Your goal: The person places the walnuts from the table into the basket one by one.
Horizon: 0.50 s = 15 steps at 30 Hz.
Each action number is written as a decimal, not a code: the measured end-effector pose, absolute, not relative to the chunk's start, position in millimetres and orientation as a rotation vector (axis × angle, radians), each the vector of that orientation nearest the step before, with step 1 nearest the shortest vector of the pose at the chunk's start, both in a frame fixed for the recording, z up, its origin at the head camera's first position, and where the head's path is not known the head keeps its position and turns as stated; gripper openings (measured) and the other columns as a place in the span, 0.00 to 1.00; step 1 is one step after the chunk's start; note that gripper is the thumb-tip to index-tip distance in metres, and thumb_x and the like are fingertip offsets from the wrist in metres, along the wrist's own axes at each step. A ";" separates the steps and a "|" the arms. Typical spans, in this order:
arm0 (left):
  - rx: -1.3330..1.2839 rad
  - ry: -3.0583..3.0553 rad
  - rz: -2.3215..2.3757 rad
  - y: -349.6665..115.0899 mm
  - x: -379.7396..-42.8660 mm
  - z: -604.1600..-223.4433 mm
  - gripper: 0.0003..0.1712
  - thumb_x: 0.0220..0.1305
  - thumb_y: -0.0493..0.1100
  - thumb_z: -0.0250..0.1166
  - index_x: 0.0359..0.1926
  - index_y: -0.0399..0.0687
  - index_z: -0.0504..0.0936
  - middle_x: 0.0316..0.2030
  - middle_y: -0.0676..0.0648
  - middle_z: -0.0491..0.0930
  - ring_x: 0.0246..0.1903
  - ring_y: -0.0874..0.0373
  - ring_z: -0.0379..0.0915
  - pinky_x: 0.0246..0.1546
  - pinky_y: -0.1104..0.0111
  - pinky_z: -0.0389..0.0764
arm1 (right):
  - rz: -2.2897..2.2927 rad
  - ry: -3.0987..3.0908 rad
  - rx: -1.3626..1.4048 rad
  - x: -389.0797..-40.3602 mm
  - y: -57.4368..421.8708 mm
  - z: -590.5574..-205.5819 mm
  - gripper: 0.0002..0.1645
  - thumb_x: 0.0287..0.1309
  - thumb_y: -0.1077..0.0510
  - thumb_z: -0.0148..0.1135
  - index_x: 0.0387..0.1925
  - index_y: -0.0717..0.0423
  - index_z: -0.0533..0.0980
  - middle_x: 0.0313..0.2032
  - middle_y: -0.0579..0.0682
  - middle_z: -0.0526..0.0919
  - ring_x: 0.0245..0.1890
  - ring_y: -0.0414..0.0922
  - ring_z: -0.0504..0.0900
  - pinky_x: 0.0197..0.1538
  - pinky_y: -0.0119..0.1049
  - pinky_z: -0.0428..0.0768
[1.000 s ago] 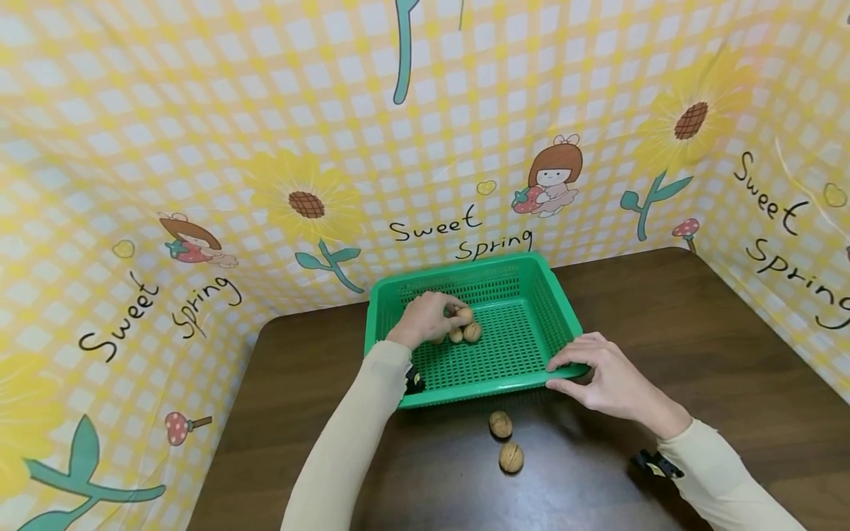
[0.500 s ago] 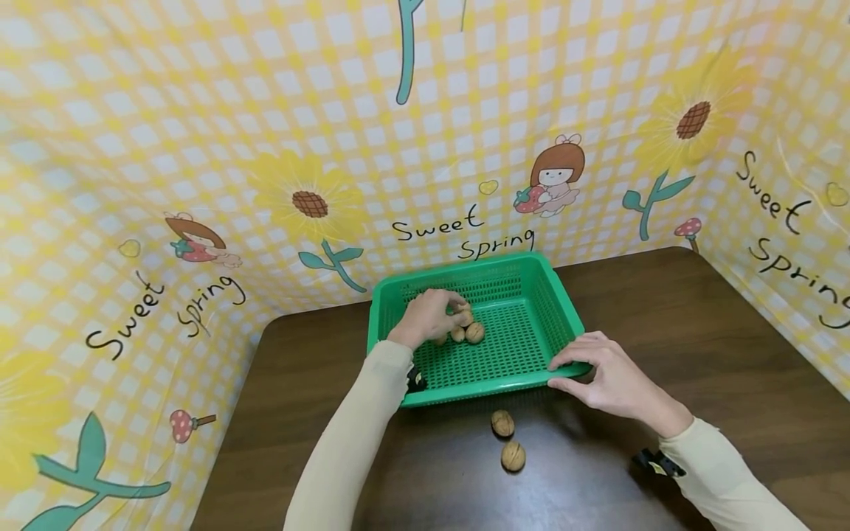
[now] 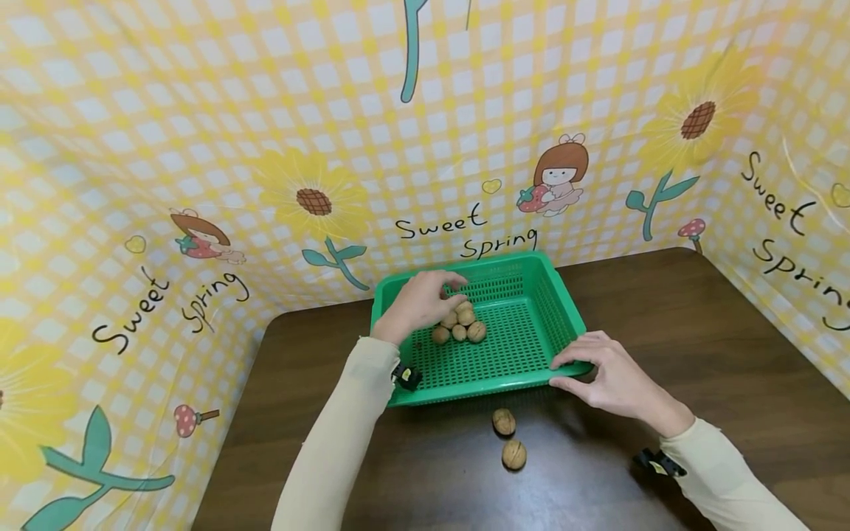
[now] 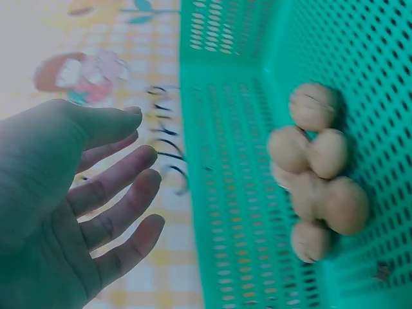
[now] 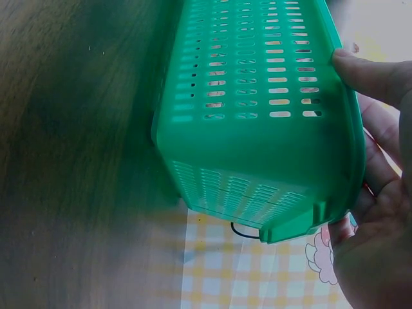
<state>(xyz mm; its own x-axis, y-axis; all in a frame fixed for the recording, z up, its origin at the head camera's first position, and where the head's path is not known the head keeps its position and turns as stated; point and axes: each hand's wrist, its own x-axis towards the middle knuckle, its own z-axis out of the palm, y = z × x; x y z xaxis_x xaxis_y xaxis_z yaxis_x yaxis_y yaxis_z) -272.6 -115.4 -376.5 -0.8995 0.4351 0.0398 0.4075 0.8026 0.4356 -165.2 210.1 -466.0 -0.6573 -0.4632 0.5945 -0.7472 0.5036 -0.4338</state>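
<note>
A green plastic basket [image 3: 491,385] stands on the table with several walnuts [image 3: 476,332] heaped in its left part. My left hand [image 3: 421,299] hovers over that heap, thumb and fingers spread apart; in the left wrist view nothing lies between them, and the walnuts [image 4: 346,205] sit clear of the hand. At the basket's near right corner, my right hand [image 3: 611,380] grips the rim. The right wrist view has its thumb on the basket's rim [image 5: 351,122] and the fingers round the corner. On the table before the basket lie two walnuts, one farther [image 3: 504,422] and one nearer [image 3: 514,455].
The brown wooden table [image 3: 312,369] reaches back to a yellow checked cloth [image 3: 438,169] hung behind and at both sides. The basket's far side stands close to that cloth. A small dark crumb [image 4: 382,270] lies on the basket floor.
My left hand has let go of a walnut on the heap, risen a little and drawn back, so more of the heap shows. My right hand stays on the basket's corner.
</note>
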 end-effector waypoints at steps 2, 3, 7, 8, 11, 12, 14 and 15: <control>0.721 2.930 0.679 -113.1 -265.6 -368.2 0.19 0.78 0.50 0.66 0.66 0.59 0.85 0.58 0.52 0.87 0.47 0.57 0.85 0.47 0.57 0.87 | 0.966 -2.347 1.000 -165.2 210.2 -465.7 0.19 0.46 0.61 0.86 0.36 0.36 0.89 0.35 0.29 0.89 0.39 0.36 0.83 0.59 0.41 0.71; 0.744 2.933 0.664 -111.5 -261.0 -364.5 0.19 0.78 0.50 0.66 0.66 0.59 0.84 0.57 0.52 0.87 0.47 0.58 0.85 0.46 0.57 0.87 | 0.968 -2.347 1.000 -165.2 210.3 -465.6 0.19 0.46 0.61 0.86 0.36 0.36 0.89 0.35 0.29 0.89 0.39 0.36 0.83 0.60 0.41 0.71; 0.865 2.936 0.623 -103.5 -236.9 -354.9 0.19 0.79 0.51 0.65 0.66 0.58 0.85 0.56 0.53 0.87 0.45 0.61 0.84 0.42 0.61 0.86 | 0.972 -2.347 0.999 -165.4 210.6 -465.5 0.20 0.45 0.62 0.86 0.36 0.35 0.88 0.35 0.29 0.89 0.39 0.36 0.83 0.59 0.41 0.71; 0.896 2.937 0.610 -101.5 -229.4 -353.6 0.19 0.79 0.51 0.64 0.66 0.58 0.85 0.55 0.54 0.87 0.45 0.62 0.84 0.41 0.63 0.85 | 0.972 -2.347 1.000 -165.4 210.6 -465.5 0.20 0.45 0.62 0.86 0.36 0.35 0.88 0.35 0.29 0.89 0.39 0.36 0.84 0.59 0.41 0.71; 0.998 2.946 0.583 -96.5 -207.1 -352.7 0.19 0.79 0.52 0.65 0.66 0.58 0.85 0.54 0.54 0.86 0.41 0.64 0.82 0.39 0.66 0.84 | 0.969 -2.347 1.002 -165.4 210.3 -465.3 0.19 0.46 0.61 0.86 0.36 0.36 0.88 0.35 0.29 0.89 0.39 0.36 0.84 0.59 0.41 0.71; 1.030 2.949 0.576 -95.3 -199.9 -352.9 0.19 0.79 0.52 0.65 0.65 0.57 0.85 0.54 0.54 0.86 0.40 0.64 0.82 0.39 0.66 0.83 | 0.967 -2.347 1.003 -165.4 210.2 -465.2 0.19 0.46 0.61 0.86 0.36 0.36 0.88 0.35 0.29 0.89 0.39 0.36 0.84 0.58 0.41 0.72; 1.083 2.962 0.559 -93.7 -186.6 -353.8 0.20 0.78 0.52 0.66 0.65 0.57 0.85 0.54 0.53 0.86 0.39 0.64 0.82 0.43 0.64 0.82 | 0.965 -2.346 1.001 -165.4 209.9 -465.0 0.19 0.45 0.61 0.86 0.36 0.36 0.88 0.35 0.29 0.89 0.39 0.36 0.84 0.58 0.42 0.72; 1.102 2.967 0.559 -93.2 -180.3 -354.3 0.20 0.78 0.52 0.67 0.65 0.57 0.85 0.54 0.53 0.86 0.39 0.64 0.81 0.42 0.64 0.82 | 0.965 -2.344 1.000 -165.3 209.7 -465.0 0.19 0.45 0.61 0.86 0.36 0.36 0.88 0.35 0.29 0.89 0.39 0.36 0.84 0.58 0.42 0.72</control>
<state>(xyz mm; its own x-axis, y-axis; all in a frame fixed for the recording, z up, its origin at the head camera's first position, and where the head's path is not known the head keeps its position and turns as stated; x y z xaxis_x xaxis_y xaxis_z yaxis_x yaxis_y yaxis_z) -180.3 -93.2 -354.3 -0.7626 0.6197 0.1856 0.6447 0.7048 0.2959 -165.3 209.7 -465.0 -0.6569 -0.4611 0.5965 -0.7474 0.5022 -0.4350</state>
